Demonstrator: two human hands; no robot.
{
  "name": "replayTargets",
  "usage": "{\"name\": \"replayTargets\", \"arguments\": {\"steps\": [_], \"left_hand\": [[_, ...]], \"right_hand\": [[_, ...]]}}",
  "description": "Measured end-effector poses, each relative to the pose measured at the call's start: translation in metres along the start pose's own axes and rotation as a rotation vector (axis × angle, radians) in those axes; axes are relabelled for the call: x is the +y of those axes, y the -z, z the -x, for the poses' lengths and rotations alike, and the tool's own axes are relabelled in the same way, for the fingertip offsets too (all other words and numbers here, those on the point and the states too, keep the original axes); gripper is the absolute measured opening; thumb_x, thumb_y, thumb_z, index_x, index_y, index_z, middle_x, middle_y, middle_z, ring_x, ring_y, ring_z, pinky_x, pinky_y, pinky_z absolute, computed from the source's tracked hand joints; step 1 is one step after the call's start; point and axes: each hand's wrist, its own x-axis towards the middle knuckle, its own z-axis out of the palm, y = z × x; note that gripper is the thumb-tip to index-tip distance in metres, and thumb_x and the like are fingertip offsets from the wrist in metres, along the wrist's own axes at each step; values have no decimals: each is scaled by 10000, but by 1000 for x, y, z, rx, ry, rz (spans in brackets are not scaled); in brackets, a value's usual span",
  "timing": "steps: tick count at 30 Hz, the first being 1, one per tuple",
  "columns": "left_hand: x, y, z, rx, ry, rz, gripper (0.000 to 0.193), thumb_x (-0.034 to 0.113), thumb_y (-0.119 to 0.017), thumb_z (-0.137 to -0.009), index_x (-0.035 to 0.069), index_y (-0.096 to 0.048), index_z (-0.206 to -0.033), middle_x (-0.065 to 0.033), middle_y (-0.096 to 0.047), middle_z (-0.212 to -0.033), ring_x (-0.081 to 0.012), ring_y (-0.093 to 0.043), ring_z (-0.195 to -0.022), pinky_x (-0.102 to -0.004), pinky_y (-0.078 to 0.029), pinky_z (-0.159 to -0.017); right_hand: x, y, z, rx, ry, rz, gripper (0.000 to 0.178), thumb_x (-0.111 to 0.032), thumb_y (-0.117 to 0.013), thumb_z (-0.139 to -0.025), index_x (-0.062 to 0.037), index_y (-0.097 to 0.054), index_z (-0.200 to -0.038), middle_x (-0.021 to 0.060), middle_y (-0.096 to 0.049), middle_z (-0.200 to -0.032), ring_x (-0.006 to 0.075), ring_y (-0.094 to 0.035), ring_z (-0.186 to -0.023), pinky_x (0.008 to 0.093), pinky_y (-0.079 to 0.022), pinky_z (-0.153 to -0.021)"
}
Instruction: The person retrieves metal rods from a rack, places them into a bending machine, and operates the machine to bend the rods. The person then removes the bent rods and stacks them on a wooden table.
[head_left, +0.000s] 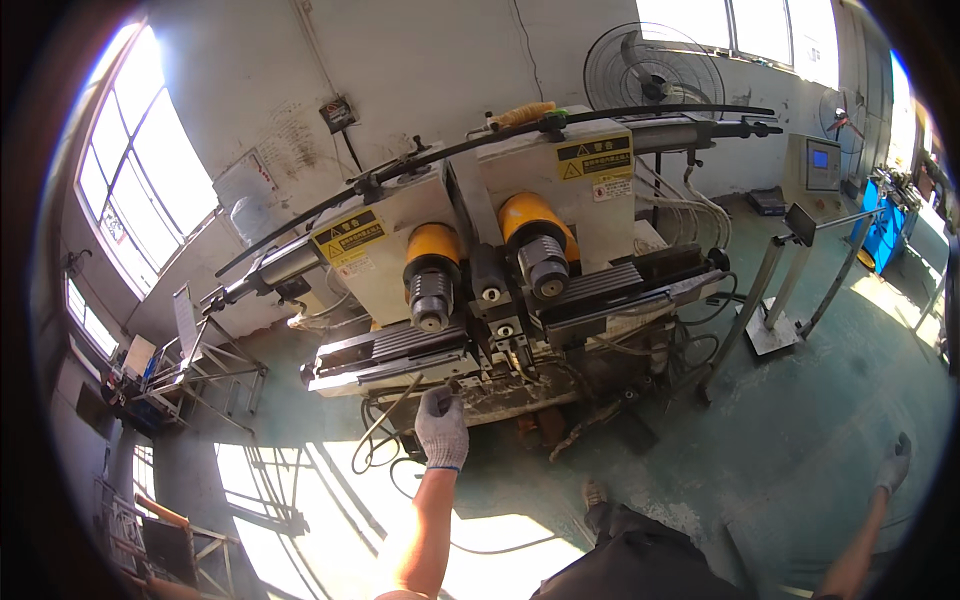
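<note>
My left hand [442, 428], in a pale knit glove with dark fingertips, is at the front edge of a large two-headed machine [560, 150]. Its fingers are curled closed; whatever they pinch, if anything, is hidden. Just left of the glove a thin pale rod or hose [401, 404] slants downward. Far out to the right, my right hand [893, 466], also gloved, hangs over the floor away from the machine. Its fingers look loosely extended with nothing visible in them. Two ribbed metal spindles [432, 300] with orange collars [530, 218] face me above the dark slides [400, 345].
Cables [372, 450] loop below the machine's left side. A metal stand [770, 270] with a base plate rises on the right, near a control box [822, 165]. Metal racks [205, 370] stand at left. A fan [655, 85] is behind the machine.
</note>
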Motion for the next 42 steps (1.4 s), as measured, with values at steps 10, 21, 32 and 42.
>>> {"name": "replayTargets", "arguments": {"steps": [10, 21, 32, 42], "left_hand": [[-5, 18, -226, -41, -317, -697, 280, 191, -855, -949, 92, -808, -1206, -194, -793, -1172, -432, -745, -1192, -544, -597, -1027], [-56, 36, -280, -364, -443, -673, 227, 226, -726, -960, 138, -825, -1144, -202, -830, -1098, -458, -774, -1065, -590, -583, -992], [-67, 61, -313, -563, -531, -496, 194, 281, -763, -981, 102, -758, -1055, -215, -800, -993, -446, -789, -939, -558, -620, -834], [-67, 70, -323, -630, -466, -485, 369, 291, -774, -962, 62, -748, -1250, -211, -797, -1114, -430, -762, -1094, -549, -583, -998]], "right_hand": [[-666, -181, 245, -463, 1051, -785, 168, -38, -785, -1033, -8, -834, -1191, 136, -812, -996, 219, -767, -892, 345, -593, -849], [-1085, -269, 551, -742, 1456, -891, 184, -235, -867, -998, -97, -876, -1120, 135, -856, -1039, 348, -813, -969, 460, -639, -898], [-1288, -371, 686, -1012, 1466, 41, 304, -286, -996, -872, -177, -942, -1150, 82, -900, -1198, 323, -835, -1097, 458, -660, -983], [-1300, -351, 716, -1020, 1648, 112, 362, -230, -1024, -828, -75, -914, -1137, 166, -885, -1159, 355, -833, -1085, 474, -656, -990]]}}
